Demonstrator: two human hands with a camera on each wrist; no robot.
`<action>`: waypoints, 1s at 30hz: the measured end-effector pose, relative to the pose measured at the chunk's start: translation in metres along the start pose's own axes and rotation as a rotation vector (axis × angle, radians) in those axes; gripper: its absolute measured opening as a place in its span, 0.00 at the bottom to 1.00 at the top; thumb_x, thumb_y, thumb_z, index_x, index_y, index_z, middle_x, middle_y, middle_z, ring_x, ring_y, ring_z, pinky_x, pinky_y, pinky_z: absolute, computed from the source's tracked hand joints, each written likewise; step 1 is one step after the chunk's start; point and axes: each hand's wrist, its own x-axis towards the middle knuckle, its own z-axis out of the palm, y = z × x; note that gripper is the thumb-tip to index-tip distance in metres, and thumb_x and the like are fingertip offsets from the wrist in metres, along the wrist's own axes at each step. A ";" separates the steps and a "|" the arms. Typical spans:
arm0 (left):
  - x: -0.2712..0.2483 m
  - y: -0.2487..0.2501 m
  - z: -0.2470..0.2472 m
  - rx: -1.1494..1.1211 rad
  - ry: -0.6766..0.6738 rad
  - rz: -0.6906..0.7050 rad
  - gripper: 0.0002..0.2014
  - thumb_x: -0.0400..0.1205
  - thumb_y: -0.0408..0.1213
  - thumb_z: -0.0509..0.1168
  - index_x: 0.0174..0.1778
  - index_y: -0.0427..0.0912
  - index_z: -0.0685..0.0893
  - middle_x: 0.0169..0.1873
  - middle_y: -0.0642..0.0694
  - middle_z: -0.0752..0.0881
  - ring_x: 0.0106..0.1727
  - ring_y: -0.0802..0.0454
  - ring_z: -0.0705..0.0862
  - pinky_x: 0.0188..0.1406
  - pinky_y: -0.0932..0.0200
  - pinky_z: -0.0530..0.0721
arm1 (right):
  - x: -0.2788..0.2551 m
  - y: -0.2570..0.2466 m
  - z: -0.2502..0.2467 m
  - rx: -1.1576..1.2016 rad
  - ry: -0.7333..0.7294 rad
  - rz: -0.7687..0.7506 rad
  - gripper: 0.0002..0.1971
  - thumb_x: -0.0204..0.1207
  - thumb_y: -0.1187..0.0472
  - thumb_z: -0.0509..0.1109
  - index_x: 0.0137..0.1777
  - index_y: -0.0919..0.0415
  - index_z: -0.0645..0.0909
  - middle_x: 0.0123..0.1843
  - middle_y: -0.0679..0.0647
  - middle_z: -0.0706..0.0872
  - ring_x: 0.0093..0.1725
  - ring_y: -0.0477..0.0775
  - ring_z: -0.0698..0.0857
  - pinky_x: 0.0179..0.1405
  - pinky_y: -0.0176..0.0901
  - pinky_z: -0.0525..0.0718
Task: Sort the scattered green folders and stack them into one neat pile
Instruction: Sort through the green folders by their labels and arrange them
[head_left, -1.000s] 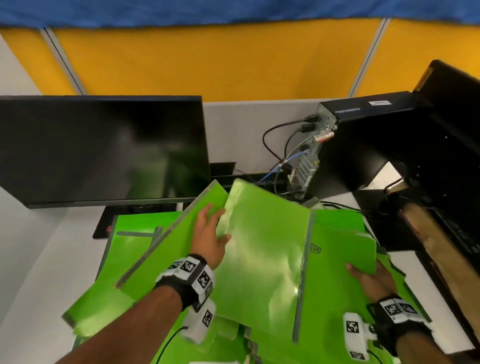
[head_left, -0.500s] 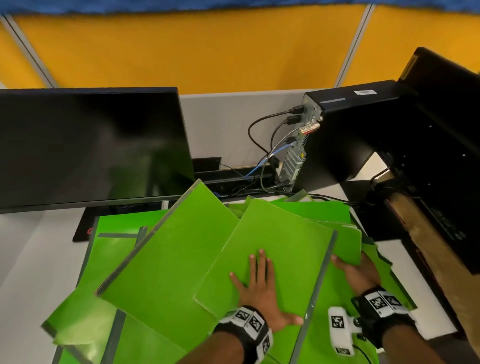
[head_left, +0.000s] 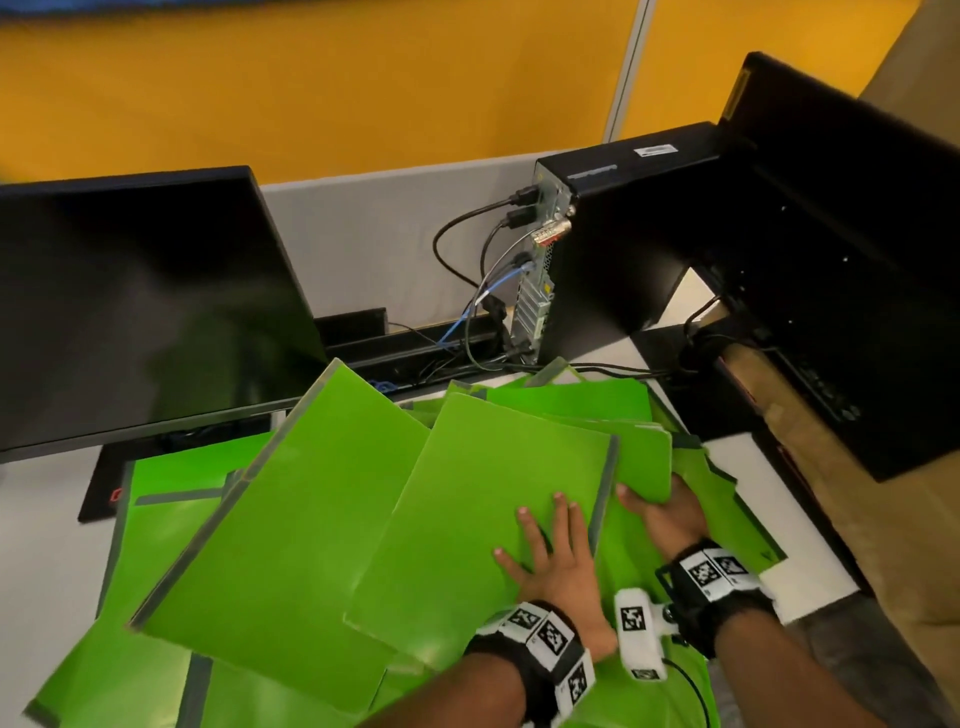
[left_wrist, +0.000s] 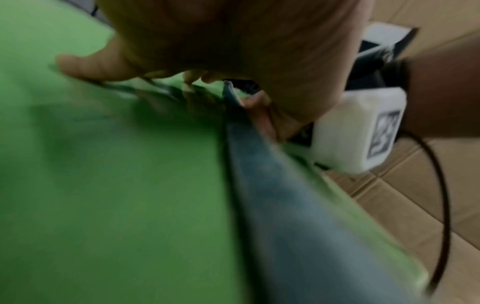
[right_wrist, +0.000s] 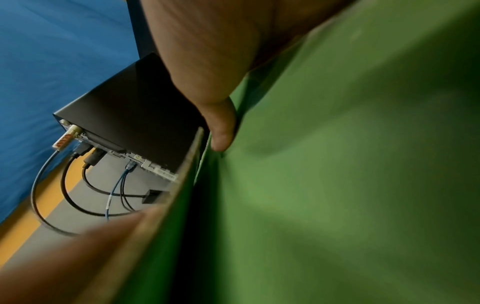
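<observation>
I judge this job far from finished. My left hand (head_left: 553, 566) lies flat, fingers straight and spread, palm pressing on the top glossy green card folder with a grey spine strip (head_left: 488, 514), which sits askew over the heap. My right hand (head_left: 670, 514) is just beside it at the grey spine edge, its fingers tucked under a second green folder with rounded corners (head_left: 644, 462); the right wrist view shows the thumb on green card with an edge beside it, so I read it as holding that folder's near edge, though how tightly I cannot tell.

Nothing here counts as a neat pile yet. A large tilted green folder (head_left: 291, 519) lies crosswise at the left, overlapping more green sheets underneath (head_left: 171, 483), and further green corners stick out at the right (head_left: 727, 499) and along the near edge. All edges point different ways. The whole lot covers the white desk (head_left: 36, 545) between the dark monitor (head_left: 140, 306) and the black computer case with cables (head_left: 613, 249).

What is left, as I see it: gather every folder, turn the spines one way, square the edges and set them down as one stack. The left wrist view is blurred and adds little.
</observation>
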 end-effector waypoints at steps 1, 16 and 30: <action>0.002 0.004 -0.005 -0.029 -0.080 0.051 0.46 0.77 0.29 0.65 0.82 0.50 0.40 0.76 0.49 0.20 0.81 0.34 0.36 0.68 0.15 0.43 | 0.000 0.001 -0.001 -0.012 -0.011 -0.005 0.22 0.68 0.62 0.79 0.61 0.66 0.81 0.57 0.61 0.87 0.53 0.57 0.85 0.51 0.41 0.76; 0.007 -0.007 -0.184 -1.222 0.098 0.421 0.33 0.66 0.21 0.61 0.69 0.42 0.74 0.55 0.49 0.86 0.50 0.57 0.86 0.49 0.62 0.84 | -0.007 0.005 -0.022 0.078 -0.070 0.174 0.16 0.84 0.63 0.58 0.68 0.68 0.75 0.63 0.66 0.81 0.55 0.58 0.79 0.55 0.50 0.75; 0.044 -0.110 -0.087 -0.860 -0.150 0.097 0.46 0.77 0.28 0.69 0.83 0.51 0.46 0.79 0.59 0.52 0.79 0.62 0.50 0.80 0.55 0.50 | -0.018 0.009 -0.032 -0.012 -0.088 0.182 0.46 0.70 0.24 0.48 0.76 0.58 0.70 0.77 0.59 0.71 0.76 0.63 0.70 0.77 0.54 0.63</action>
